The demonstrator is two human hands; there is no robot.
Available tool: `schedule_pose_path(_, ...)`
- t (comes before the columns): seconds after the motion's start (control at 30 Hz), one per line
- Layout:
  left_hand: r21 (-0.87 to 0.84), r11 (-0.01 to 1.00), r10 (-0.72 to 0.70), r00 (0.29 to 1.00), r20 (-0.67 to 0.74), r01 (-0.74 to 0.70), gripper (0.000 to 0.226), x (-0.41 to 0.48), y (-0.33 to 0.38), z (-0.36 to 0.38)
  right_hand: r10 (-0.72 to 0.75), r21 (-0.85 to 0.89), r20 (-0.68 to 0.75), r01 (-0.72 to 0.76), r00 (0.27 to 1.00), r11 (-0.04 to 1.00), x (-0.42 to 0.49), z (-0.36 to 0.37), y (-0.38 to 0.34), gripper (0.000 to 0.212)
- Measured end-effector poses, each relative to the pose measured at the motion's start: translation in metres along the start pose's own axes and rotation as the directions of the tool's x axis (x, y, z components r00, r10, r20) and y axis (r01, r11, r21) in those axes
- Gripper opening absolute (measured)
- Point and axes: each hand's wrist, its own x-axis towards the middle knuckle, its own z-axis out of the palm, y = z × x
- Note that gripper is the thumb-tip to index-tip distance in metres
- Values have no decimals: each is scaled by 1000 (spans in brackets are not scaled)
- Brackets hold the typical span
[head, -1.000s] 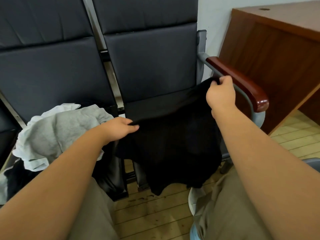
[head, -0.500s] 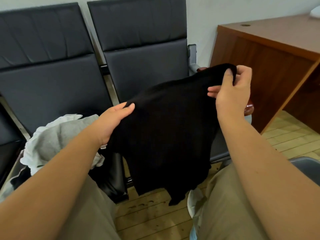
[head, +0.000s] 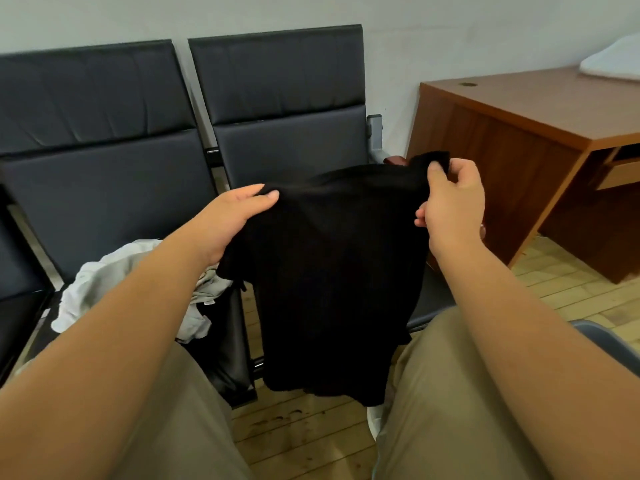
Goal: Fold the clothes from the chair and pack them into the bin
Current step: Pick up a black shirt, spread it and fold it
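Note:
A black shirt point(head: 332, 271) hangs in the air in front of the right-hand dark padded chair point(head: 291, 140). My left hand point(head: 230, 220) grips its upper left edge. My right hand point(head: 450, 202) pinches its upper right corner between thumb and fingers. The shirt's lower hem dangles between my knees above the floor. A heap of grey and white clothes point(head: 114, 282) lies on the seat of the left chair point(head: 97, 174), partly hidden by my left forearm. A grey rim at the right edge may be the bin point(head: 609, 344).
A brown wooden desk point(head: 519, 133) stands to the right, with a white cloth point(head: 613, 60) on its top. The right chair's wooden armrest point(head: 396, 160) peeks out behind the shirt. Pale wooden floorboards point(head: 304, 431) lie below. My knees in khaki trousers fill the foreground.
Both hands have lifted the black shirt off the right chair's seat and raised it toward me; it now hangs free. My view has tilted upward.

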Motion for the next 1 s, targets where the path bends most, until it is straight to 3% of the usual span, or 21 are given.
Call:
schedule_pose_path(0.1, -290, 956, 24, 999, -35, -33, 26, -5, 10, -3, 265, 200, 88, -278, 960, 940, 0, -8, -16, 8)
schedule_pose_path(0.17, -345, 938, -17, 994, -112, -23, 25, -7, 16, -4, 359, 248, 129, -381, 924, 891, -2, -9, -27, 10)
schedule_pose_path(0.3, -162, 987, -32, 965, -259, -11, 46, -4, 15, -16, 165, 101, 29, -167, 986, 981, -6, -6, -29, 12)
schedule_pose_path(0.33, -103, 995, -25, 960, -278, -3, 43, -4, 12, -18, 89, 45, 10, -90, 996, 995, -6, -5, -27, 10)
schedule_pose_path(0.4, 2, 1000, -9, 964, -267, 10, 18, -9, 9, -14, -29, -61, -22, 28, 999, 998, -6, -5, -23, 8)
schedule_pose_path(0.5, 109, 994, 2, 972, -233, 24, 16, -5, 1, -6, -128, -112, -70, 120, 989, 986, -1, -7, -17, 10)
schedule_pose_path(0.83, 211, 977, -1, 986, -166, 37, 20, 50, -21, 25, -277, -225, -206, 230, 939, 947, 57, -8, 12, 5)
schedule_pose_path(1.0, 238, 963, -102, 989, -102, 124, 21, 73, -29, 35, -213, -249, -198, 161, 957, 955, 82, 1, 35, 6)
